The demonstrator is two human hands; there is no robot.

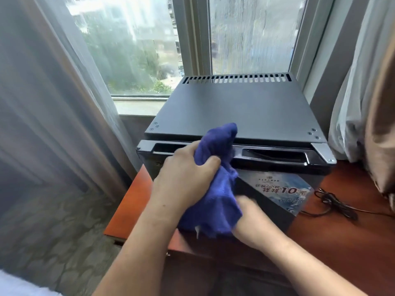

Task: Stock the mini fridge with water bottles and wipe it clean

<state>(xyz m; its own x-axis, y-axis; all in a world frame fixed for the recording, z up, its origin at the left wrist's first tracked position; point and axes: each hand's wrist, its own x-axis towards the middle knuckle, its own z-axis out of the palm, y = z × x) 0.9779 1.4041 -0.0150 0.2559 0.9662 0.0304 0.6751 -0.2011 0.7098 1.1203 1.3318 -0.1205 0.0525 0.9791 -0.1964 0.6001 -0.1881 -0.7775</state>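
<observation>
Blue cloth [215, 180] bunched in both hands against the fridge door [275, 195].

Just beyond my left hand [186, 178], the mini fridge's [235, 107] flat top is lying bare and open to a sweep. The blue cloth [215, 189] is bunching between both my hands, crowding the door handle recess [275, 153]. Right of my right hand [254, 218], a black cord [335, 202] is trailing across the wooden cabinet top [352, 242].
</observation>
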